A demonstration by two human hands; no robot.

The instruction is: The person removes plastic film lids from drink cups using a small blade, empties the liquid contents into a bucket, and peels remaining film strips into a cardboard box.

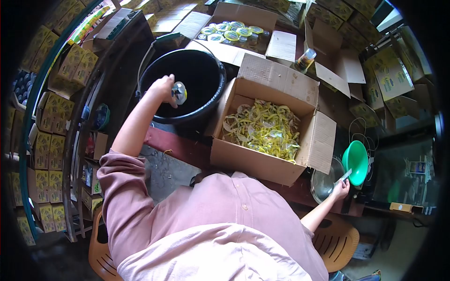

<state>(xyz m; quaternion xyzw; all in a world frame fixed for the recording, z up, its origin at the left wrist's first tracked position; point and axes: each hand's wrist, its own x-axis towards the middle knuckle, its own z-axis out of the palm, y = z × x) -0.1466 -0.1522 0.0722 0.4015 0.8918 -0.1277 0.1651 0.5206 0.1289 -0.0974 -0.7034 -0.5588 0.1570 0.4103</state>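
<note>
My left hand [163, 89] is closed around a small jar [179, 92], which has a pale round end with a yellowish edge. It hangs over the mouth of a black bucket [220, 96] with a wire handle. Off to the right, my right hand [341, 189] grips a knife; its short, flat, pale blade [347, 174] points up toward a green bowl [358, 164]. A clear, round basin [322, 182] lies just left of that hand. Between my arms stands an open cardboard box [253, 160] full of yellow and clear plastic strips [260, 129].
Behind the bucket, a carton [251, 11] holds several jars with yellow-green lids [230, 33]. A bottle-like container [305, 60] stands by the carton flaps. Stacked yellow cartons [49, 159] line the left side. An orange plastic chair [335, 241] is under me.
</note>
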